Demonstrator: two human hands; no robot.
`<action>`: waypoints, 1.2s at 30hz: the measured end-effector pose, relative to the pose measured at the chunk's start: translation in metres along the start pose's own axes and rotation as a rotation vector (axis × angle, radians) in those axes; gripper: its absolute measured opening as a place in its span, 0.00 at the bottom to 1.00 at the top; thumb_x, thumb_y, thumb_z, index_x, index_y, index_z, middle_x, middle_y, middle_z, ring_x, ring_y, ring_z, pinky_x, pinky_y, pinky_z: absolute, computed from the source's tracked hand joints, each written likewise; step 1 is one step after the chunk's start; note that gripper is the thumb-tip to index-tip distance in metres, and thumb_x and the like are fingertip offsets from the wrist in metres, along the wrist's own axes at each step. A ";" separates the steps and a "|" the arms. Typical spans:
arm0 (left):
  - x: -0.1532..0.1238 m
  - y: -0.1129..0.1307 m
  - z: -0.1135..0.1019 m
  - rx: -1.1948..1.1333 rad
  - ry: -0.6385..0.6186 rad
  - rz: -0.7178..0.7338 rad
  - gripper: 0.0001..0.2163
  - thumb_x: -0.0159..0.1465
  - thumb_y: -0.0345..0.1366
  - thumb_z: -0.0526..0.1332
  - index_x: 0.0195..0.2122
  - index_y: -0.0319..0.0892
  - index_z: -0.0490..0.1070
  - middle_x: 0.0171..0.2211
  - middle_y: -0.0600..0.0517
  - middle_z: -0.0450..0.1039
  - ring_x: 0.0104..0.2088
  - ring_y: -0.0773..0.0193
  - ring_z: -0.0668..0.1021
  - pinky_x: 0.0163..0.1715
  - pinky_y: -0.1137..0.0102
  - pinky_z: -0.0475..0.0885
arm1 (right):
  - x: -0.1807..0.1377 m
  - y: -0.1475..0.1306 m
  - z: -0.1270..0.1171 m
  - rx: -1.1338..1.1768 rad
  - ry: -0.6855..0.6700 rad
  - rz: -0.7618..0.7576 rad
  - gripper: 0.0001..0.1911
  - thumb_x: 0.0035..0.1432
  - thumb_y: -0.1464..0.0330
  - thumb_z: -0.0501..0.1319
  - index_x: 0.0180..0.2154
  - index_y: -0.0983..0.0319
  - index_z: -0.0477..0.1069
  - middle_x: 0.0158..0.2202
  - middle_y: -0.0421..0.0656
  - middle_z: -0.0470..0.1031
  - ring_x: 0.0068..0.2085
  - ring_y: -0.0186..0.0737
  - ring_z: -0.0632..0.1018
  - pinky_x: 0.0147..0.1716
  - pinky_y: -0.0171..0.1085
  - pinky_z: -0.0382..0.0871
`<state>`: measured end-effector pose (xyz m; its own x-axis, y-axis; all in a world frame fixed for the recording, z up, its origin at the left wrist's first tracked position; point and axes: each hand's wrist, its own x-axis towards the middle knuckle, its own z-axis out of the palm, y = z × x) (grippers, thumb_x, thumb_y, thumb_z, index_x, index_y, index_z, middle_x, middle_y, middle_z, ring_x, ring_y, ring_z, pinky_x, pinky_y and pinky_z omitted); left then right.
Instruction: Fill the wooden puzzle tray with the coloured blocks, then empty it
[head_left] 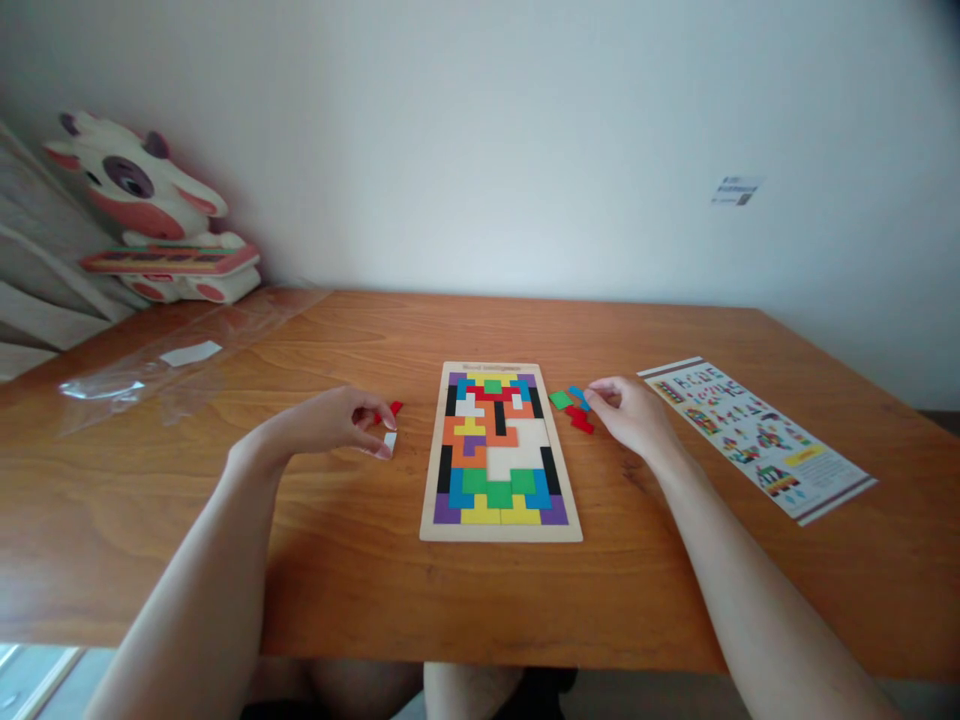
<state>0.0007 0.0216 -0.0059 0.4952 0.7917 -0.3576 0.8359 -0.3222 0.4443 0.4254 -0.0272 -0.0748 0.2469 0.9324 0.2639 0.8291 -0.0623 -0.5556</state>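
Observation:
A wooden puzzle board point(427, 532) lies in front of me, filled mostly with coloured block pieces. Bare wood point(517, 450) shows in its right middle part. My left hand point(337, 420), left of the board, has its thumb and finger closed about a small white puzzle piece point(390, 440). A red puzzle piece point(396, 408) is just behind those fingertips, partly covered. On the board's right, my right hand point(622, 408) pinches at the end of a blue puzzle piece point(577, 396). Beside it on the table are a green piece point(560, 400) and red pieces point(580, 420).
A printed pattern sheet point(757, 435) lies on the wooden table point(337, 570) at the right. Clear plastic wrapping point(135, 385) spreads over the left side. Behind it stands a cow-shaped toy keyboard point(172, 260) against the wall point(480, 150).

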 end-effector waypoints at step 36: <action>0.026 0.097 0.095 -0.529 0.580 0.692 0.14 0.71 0.39 0.58 0.54 0.53 0.76 0.37 0.49 0.71 0.40 0.63 0.72 0.43 0.65 0.72 | -0.053 -0.098 0.013 0.928 -0.503 -0.171 0.13 0.56 0.57 0.69 0.37 0.58 0.74 0.33 0.39 0.76 0.32 0.35 0.76 0.34 0.36 0.72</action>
<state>0.1167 -0.0383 -0.0499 0.5198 0.6934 0.4990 0.1334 -0.6428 0.7543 0.3244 -0.0661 -0.0451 -0.2471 0.9561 0.1577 0.0747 0.1810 -0.9806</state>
